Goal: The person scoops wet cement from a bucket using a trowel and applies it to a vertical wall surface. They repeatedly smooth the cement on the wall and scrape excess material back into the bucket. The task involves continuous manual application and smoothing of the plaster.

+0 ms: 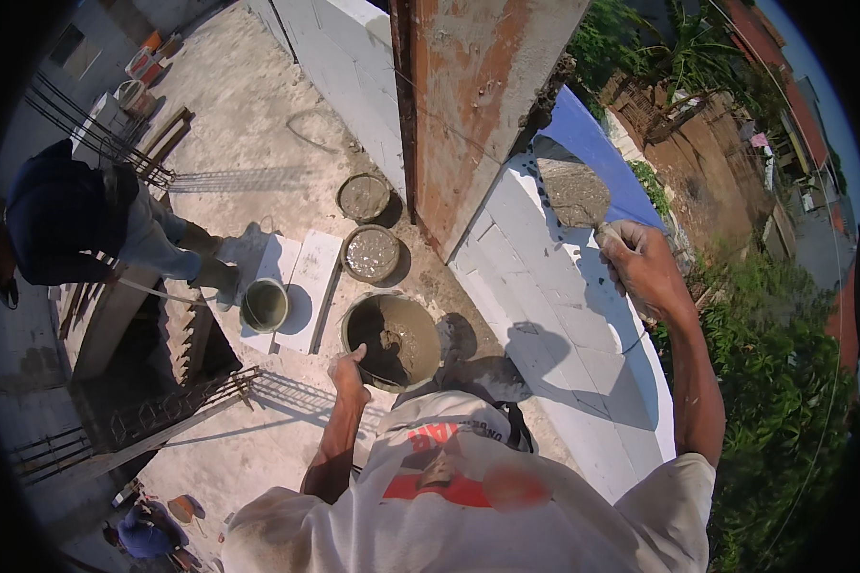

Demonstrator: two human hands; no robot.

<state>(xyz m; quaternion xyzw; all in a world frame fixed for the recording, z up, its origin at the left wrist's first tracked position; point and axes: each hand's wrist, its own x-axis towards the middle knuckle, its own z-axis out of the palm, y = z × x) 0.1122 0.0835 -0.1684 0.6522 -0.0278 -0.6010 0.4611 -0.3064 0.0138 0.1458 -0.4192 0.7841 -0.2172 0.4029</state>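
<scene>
My right hand [640, 263] is closed on the handle of a trowel [569, 189], whose blade carries grey mortar and is held over the top of the white block wall [554, 315], beside a rusty-faced column [473, 105]. My left hand [351, 375] grips the rim of a large bucket [401, 334] with wet grey mortar inside, standing below me by the wall's foot. Two round containers of mortar [372, 250] sit behind that bucket. A smaller bucket [265, 307] stands on white blocks [311, 277] to the left.
A co-worker [86, 215] in dark top and boots stands at left near an open stairwell [148, 353] edged with rebar. Another person [148, 530] is at lower left. Buckets [143, 72] line the back. Beyond the wall are a drop, trees [764, 382] and roofs.
</scene>
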